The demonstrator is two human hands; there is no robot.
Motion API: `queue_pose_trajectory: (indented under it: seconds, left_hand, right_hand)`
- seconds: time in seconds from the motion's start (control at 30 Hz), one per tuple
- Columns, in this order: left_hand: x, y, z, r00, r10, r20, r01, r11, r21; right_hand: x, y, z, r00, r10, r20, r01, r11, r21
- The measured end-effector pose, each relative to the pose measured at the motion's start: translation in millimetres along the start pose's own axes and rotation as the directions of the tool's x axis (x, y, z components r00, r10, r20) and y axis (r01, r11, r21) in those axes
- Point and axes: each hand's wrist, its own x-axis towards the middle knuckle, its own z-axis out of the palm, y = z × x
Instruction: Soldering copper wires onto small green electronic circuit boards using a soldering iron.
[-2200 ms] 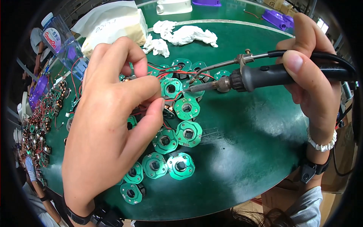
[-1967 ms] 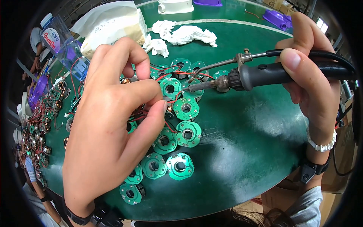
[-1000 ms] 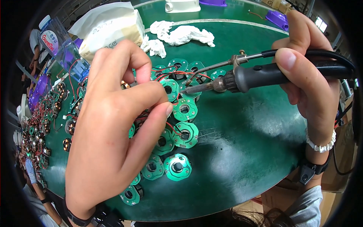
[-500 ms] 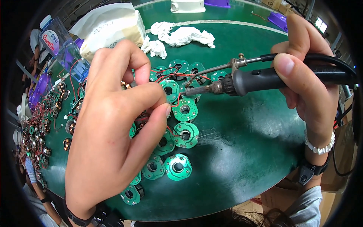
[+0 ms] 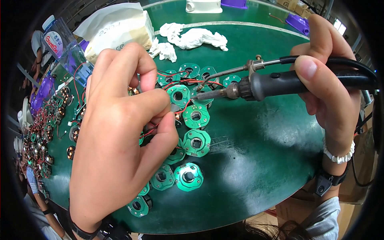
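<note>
1. My left hand (image 5: 120, 136) pinches thin red wires (image 5: 176, 83) over the round green circuit boards (image 5: 196, 142).
2. Those boards lie clustered mid-table (image 5: 256, 160), touching one another.
3. My right hand (image 5: 328, 80) grips the soldering iron (image 5: 280, 83), its tip on a board.

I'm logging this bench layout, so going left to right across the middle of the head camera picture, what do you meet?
Heap of wired coil parts → left hand → round green circuit boards → soldering iron → right hand.
</note>
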Motion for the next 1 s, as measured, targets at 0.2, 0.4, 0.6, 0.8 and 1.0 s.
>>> queue_pose_trajectory:
  seconds: [0.2,0.4,0.6,0.8,1.0]
  left_hand:
    - [-1,0,-1,1.0,0.004,-0.006,-0.004,1.0,0.013]
    - [0,0,0,1.0,0.009,-0.02,-0.009,1.0,-0.008]
    - [-2,0,0,1.0,-0.001,-0.026,0.001,1.0,-0.007]
    - [-2,2,-2,0.999,0.018,-0.034,-0.016,0.999,0.044]
    - [-1,8,-13,0.985,0.032,-0.171,-0.022,0.998,0.057]
  right_hand:
    - [4,20,-21,0.97,-0.025,0.243,-0.003,0.993,0.116]
    - [3,8,-12,0.988,0.141,-0.066,-0.142,0.99,-0.02]
    - [1,6,-14,0.996,-0.087,0.036,0.082,0.99,0.111]
    - [47,38,-89,0.97,0.019,0.241,-0.099,0.941,0.324]
    - [52,34,-67,0.981,0.059,0.188,-0.152,0.831,0.535]
